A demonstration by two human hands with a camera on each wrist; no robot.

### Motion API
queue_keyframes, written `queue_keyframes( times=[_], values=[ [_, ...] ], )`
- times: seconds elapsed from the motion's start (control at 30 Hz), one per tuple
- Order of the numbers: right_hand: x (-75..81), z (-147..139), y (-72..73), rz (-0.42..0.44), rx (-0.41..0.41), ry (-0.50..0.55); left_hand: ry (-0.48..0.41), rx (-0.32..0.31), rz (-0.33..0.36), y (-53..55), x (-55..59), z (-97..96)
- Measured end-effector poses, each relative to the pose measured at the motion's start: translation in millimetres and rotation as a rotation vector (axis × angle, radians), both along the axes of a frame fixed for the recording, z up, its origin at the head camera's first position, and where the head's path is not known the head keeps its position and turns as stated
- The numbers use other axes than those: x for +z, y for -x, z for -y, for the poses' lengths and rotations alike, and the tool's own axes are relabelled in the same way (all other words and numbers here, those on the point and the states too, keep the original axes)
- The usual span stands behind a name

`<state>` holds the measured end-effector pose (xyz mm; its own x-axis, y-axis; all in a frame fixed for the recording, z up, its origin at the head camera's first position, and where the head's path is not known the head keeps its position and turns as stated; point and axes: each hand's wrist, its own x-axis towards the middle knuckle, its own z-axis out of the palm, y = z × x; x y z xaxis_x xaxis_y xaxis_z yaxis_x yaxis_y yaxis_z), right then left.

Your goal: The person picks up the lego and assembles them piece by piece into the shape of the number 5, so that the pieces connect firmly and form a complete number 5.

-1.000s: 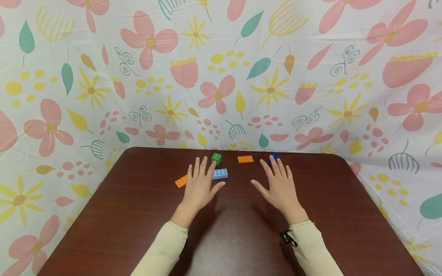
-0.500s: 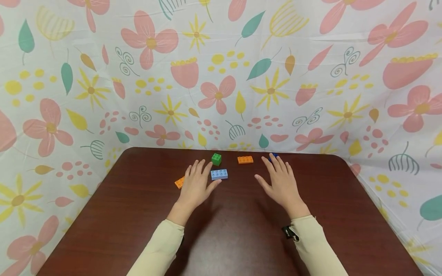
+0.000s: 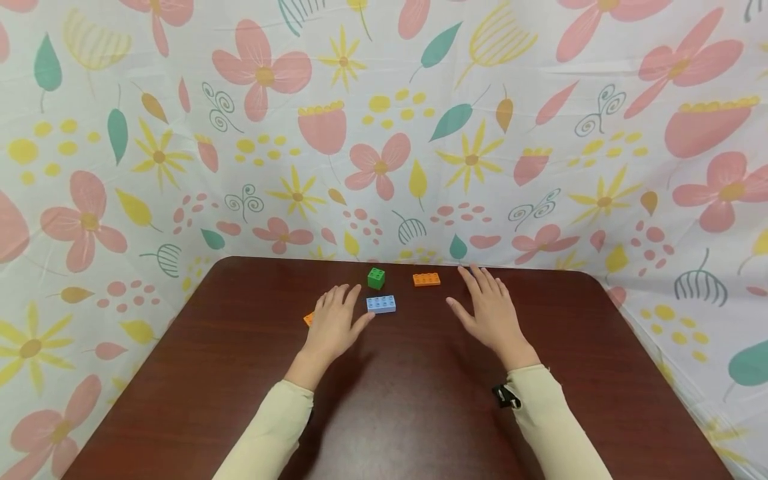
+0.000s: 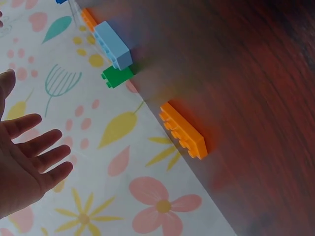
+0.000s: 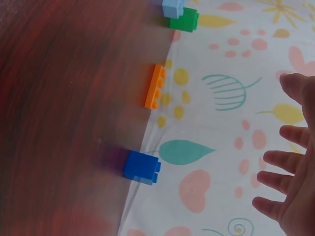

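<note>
My left hand [image 3: 333, 327] hovers over the left part of the table, fingers spread and holding nothing. It covers most of an orange toy brick [image 3: 309, 319], which shows whole in the left wrist view [image 4: 183, 131]. Just right of that hand lies a light blue brick [image 3: 381, 305], with a small green brick [image 3: 376, 279] behind it. A second orange brick [image 3: 427, 280] sits farther right, near the back edge. Fingers extended, my right hand [image 3: 492, 319] is also raised and holds nothing. It hides a dark blue brick [image 5: 141, 167], visible in the right wrist view.
The dark brown wooden table [image 3: 396, 413] has rounded back corners. A white cloth [image 3: 384, 133] printed with flowers and leaves hangs close behind it and along both sides. A black strap [image 3: 505, 396] is at the right wrist, by the sleeve cuff.
My left hand has drawn left and a little nearer, uncovering the light blue brick and covering more of the left orange one. The right hand has shifted slightly right, over the dark blue brick.
</note>
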<state>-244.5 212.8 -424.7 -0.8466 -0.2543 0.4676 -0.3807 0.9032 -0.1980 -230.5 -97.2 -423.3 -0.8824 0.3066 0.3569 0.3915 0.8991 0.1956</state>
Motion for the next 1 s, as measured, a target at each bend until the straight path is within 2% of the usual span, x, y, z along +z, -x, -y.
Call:
queue_keyframes(
  times=[0.2, 0.43, 0.73, 1.0],
  values=[
    [0.3, -5, 4.7, 0.014, 0.006, 0.021, -0.025, -0.004, 0.009, 2.4, -4.0, 6.9],
    [-0.1, -11, 15.4, 0.022, 0.018, 0.034, -0.042, 0.010, 0.026, 6.3, -3.6, 12.1],
    [0.9, -20, 28.9, 0.042, 0.022, 0.055, -0.075, 0.015, 0.074, 11.0, -5.9, 18.3],
    [-6.9, -27, 38.9, 0.094, 0.028, 0.083, -0.121, 0.031, 0.129, 15.1, -9.3, 25.3]
  ],
)
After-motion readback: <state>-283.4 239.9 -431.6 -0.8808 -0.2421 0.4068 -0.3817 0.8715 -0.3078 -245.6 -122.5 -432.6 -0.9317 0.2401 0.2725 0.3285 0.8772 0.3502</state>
